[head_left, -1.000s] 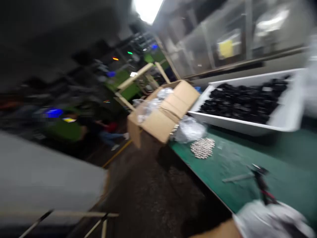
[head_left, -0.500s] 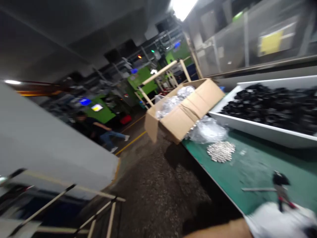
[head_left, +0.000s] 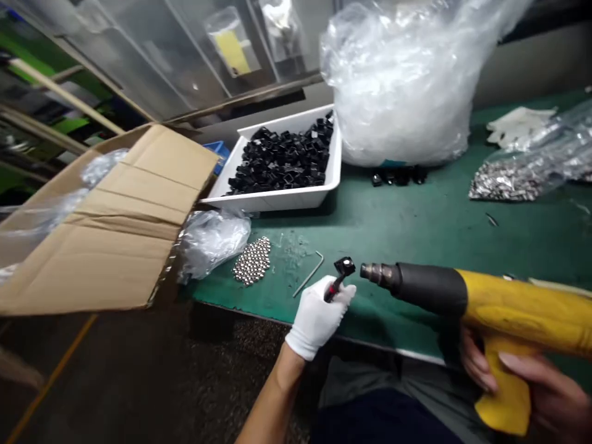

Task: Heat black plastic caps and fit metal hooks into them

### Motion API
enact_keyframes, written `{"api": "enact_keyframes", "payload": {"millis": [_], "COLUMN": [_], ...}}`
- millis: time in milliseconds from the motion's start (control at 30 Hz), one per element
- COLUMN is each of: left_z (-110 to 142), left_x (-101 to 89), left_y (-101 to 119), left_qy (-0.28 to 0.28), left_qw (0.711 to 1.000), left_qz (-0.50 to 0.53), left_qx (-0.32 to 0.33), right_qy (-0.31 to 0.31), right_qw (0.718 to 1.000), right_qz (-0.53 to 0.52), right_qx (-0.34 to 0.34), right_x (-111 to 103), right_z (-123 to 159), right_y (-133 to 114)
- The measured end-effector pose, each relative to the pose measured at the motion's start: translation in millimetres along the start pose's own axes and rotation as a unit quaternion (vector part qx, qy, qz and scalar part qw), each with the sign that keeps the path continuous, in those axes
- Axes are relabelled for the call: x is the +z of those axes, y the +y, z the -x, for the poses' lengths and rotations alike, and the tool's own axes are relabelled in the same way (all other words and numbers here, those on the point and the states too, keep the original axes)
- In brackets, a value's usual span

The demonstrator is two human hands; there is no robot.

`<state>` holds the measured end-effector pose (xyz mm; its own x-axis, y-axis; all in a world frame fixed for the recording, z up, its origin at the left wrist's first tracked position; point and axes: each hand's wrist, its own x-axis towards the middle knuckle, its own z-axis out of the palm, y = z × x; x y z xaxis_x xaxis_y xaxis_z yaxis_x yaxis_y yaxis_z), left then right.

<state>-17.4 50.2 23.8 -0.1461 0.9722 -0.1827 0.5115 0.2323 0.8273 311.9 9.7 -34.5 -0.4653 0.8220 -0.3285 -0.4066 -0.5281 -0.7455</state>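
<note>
My left hand [head_left: 317, 320], in a white glove, grips a small tool with a red-and-black handle and a black head [head_left: 345, 267]. My bare right hand [head_left: 548, 394] is wrapped around the handle of a yellow-and-black heat gun [head_left: 462, 296]. The gun's metal nozzle points left, a short gap from the black head. Near my left hand, a bent metal hex key [head_left: 309, 273] lies on the green bench mat [head_left: 407, 228], beside a patch of steel balls [head_left: 252, 261].
A white tray [head_left: 277, 200] of black parts stands behind a large clear plastic bag [head_left: 398, 86]. An open cardboard box [head_left: 106, 216] juts out at the left. A bag of metal pieces [head_left: 513, 179] and white gloves [head_left: 520, 126] lie at the right.
The view has swung from a tilted look across the floor down onto the bench. The heat gun and my gloved hand now show fully, and the large plastic bag has come into view.
</note>
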Motion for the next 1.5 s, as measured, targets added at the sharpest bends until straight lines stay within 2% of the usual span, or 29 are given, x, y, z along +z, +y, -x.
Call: {"api": "enact_keyframes", "payload": {"millis": [100,367,600,800,1500], "left_z": [-4.2,-7.5,-6.4,-5.9,-6.3], "left_x": [2.5,14.6,19.0,20.9,20.8], "left_y": [-1.0,0.3,3.6,1.7,4.8], "left_qy": [0.019,0.078,0.071,0.076,0.068], "left_qw": [1.000,0.995,0.991,0.989,0.987], "left_qz": [-0.012,-0.054,-0.117,-0.124,-0.145], "left_qx": [-0.011,-0.016,0.005,-0.001,-0.011], "right_qy": [-0.018,-0.024,0.000,-0.003,-0.003], "right_qw": [0.999,1.000,0.999,0.998,0.999], "right_qz": [-0.021,-0.018,-0.034,-0.064,-0.034], "right_qx": [0.022,0.005,0.005,0.006,0.033], "right_x": [-1.7,-5.5,1.6,-1.5,0.9], "right_z": [5.2,0.3,-2.1,-1.3,-3.8], "right_y": [1.2,-8.1,-12.4,-9.3,-12.3]}}
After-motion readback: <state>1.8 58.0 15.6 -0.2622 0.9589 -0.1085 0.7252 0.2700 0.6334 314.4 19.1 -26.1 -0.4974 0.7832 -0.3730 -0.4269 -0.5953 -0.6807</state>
